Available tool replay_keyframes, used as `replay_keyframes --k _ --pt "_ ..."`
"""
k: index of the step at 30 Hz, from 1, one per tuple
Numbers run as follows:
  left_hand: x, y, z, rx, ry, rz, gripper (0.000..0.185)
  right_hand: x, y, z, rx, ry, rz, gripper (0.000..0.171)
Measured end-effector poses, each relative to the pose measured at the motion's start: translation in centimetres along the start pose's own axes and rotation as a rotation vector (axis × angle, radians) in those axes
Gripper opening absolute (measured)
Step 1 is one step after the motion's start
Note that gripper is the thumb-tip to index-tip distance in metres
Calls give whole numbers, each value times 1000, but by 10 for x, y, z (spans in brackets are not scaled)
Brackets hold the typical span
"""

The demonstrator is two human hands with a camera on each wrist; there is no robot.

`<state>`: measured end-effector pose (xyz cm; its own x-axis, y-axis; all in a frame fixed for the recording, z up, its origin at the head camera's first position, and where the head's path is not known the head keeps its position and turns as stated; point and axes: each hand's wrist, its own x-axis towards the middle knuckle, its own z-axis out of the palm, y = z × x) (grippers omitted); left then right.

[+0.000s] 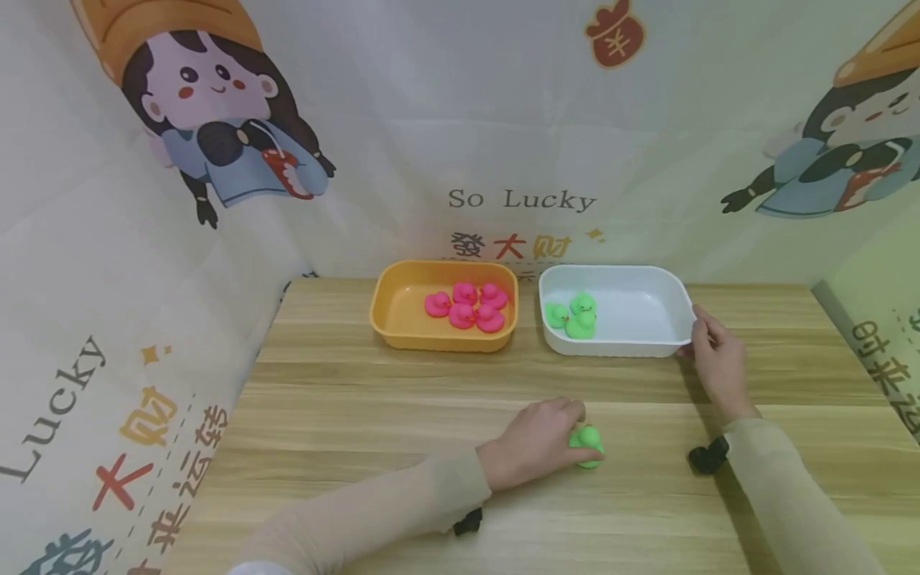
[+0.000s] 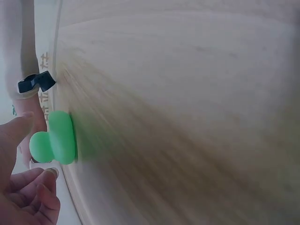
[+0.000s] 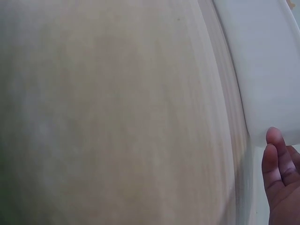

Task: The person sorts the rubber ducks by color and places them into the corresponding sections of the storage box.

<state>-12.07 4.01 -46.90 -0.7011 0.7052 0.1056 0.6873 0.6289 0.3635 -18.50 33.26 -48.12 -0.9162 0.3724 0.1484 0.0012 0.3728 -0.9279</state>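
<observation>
Ducks: five pink point(image 1: 467, 305), three green in tray point(image 1: 573, 315); left hand point(image 1: 535, 442) grasping fourth green duck point(image 1: 588, 444).

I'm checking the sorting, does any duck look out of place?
Yes: one green duck sits on the table at the left hand, outside the white tub holding the other green ducks.

I see a matt, pale wooden table point(image 1: 359, 415) with straight grain. The green duck point(image 1: 588, 444) at lower centre looks like soft, smooth rubbery plastic. The orange tray point(image 1: 391, 319) and white tray point(image 1: 647, 345) above it are smooth, slightly glossy plastic. The backdrop point(image 1: 431, 120) across the top looks like creased printed cloth.
</observation>
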Motion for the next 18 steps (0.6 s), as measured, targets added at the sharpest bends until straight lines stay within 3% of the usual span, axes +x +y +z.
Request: replay_keyframes --k 18 --pt "2 2 4 -61 -29 -51 38 2 7 1 -12 31 -43 42"
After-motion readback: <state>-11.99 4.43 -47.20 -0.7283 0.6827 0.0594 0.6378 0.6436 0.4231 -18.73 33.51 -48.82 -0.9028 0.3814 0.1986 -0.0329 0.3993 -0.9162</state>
